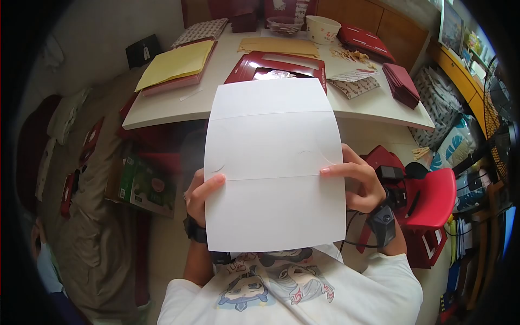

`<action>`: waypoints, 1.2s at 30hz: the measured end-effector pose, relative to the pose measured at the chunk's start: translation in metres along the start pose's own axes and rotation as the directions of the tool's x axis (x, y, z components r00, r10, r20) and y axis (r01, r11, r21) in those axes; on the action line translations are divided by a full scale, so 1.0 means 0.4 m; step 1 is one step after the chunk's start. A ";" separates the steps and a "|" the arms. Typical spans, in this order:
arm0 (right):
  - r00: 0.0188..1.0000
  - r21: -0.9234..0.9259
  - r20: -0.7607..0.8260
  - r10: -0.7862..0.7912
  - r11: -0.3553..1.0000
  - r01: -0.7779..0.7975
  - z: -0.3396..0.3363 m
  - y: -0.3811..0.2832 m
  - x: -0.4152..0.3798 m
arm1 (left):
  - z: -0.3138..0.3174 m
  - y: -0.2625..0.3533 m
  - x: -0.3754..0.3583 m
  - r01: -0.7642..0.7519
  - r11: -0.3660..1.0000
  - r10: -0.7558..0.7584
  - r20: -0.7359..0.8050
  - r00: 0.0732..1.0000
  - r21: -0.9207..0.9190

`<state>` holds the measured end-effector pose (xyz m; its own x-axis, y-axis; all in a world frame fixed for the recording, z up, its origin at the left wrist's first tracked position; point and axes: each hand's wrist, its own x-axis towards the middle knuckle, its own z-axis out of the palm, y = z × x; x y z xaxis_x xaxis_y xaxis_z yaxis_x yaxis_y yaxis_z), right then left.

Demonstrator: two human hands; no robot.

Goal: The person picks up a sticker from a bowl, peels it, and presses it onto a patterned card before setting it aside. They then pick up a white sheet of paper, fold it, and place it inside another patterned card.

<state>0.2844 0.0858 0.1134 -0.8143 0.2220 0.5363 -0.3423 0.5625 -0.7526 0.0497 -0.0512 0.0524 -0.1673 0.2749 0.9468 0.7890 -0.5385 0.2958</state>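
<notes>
A white sheet of card (273,141) with two crosswise crease lines and small curved slits is held up in front of my chest. My left hand (201,196) grips its left edge, thumb or finger on the near face by the lower crease. On the opposite edge, my right hand (360,180) pinches the card at about the same height, a fingertip pressing on the face. The other fingers of both hands are partly hidden behind the card. Beyond its top edge, a dark red box piece with a window cut-out (254,64) lies on the white table (173,111).
Yellow sheets (176,65) are stacked at the table's left. A paper bowl (323,30), patterned folded card (355,84) and dark red folded pieces (401,85) lie toward the right. A red chair (433,197) stands at my right, a green carton (146,184) at my left.
</notes>
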 end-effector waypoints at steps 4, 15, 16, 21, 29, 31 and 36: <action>0.994 -0.041 -0.017 -0.112 0.993 0.111 0.001 0.015 -0.004 | -0.012 0.006 0.017 -0.038 0.999 0.038 0.070 0.997 -0.004; 0.984 -0.059 -0.154 -0.094 0.995 0.085 0.018 0.029 -0.006 | -0.015 0.016 0.027 -0.020 0.991 0.041 0.162 0.986 -0.134; 0.982 -0.058 -0.159 -0.105 0.994 0.097 0.019 0.031 -0.006 | -0.014 0.014 0.026 -0.030 0.989 0.053 0.158 0.986 -0.143; 0.973 -0.051 -0.200 -0.116 0.993 0.107 0.026 0.036 -0.006 | -0.009 0.017 0.023 -0.011 0.987 0.034 0.141 0.989 -0.163; 0.958 -0.038 -0.267 -0.101 0.995 0.094 0.033 0.047 -0.017 | 0.000 0.028 0.023 0.001 0.986 0.019 0.114 0.993 -0.169; 0.948 -0.016 -0.298 -0.110 0.994 0.110 0.040 0.050 -0.015 | 0.008 0.032 0.023 0.040 0.971 -0.021 0.081 0.997 -0.235; 0.919 0.041 -0.383 -0.090 0.993 0.114 0.050 0.050 -0.017 | 0.012 0.033 0.029 0.082 0.943 -0.065 0.063 0.996 -0.323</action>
<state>0.2738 0.0797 0.0873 -0.5385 0.4587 0.7068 -0.4520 0.5507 -0.7017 0.0613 -0.0513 0.0667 -0.1807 0.3591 0.9157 0.5393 -0.7424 0.3976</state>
